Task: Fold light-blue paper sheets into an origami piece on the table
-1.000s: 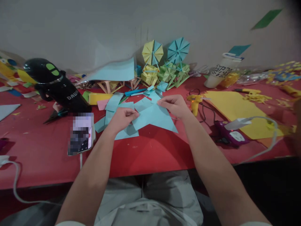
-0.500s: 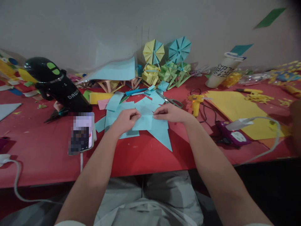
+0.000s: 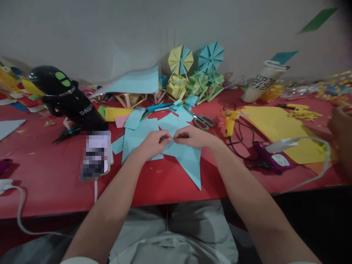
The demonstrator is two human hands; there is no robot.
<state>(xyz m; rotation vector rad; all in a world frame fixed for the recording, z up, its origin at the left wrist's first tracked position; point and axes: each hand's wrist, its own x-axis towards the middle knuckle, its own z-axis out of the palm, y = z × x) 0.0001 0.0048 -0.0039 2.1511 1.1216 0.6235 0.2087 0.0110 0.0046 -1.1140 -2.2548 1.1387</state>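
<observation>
Over the light blue paper sheets (image 3: pixel 137 137) on the table, my two hands nearly meet fingertip to fingertip. My left hand (image 3: pixel 155 143) is closed in a pinch at the left of a light blue paper piece (image 3: pixel 171 149). My right hand (image 3: pixel 193 136) pinches at its right; the fingers of both hide much of the piece. A pointed blue paper sheet (image 3: pixel 189 165) sticks out below my right hand towards the table's front edge. Just beyond the right hand lie scissors (image 3: pixel 202 121) with grey handles.
A phone (image 3: pixel 96 156) and a black bottle (image 3: pixel 75 101) stand at left. Folded paper models (image 3: pixel 180 86) line the wall. On the right are a yellow glue gun (image 3: pixel 228 123), yellow paper (image 3: pixel 277 128), a purple power strip (image 3: pixel 275 157), a cup (image 3: pixel 261 82) and another person's hand (image 3: pixel 341 124).
My hands have come closer together at the blue paper, the left moving right and slightly down. The pointed sheet's tip reaches lower. At the right edge, the other person's hand shows more.
</observation>
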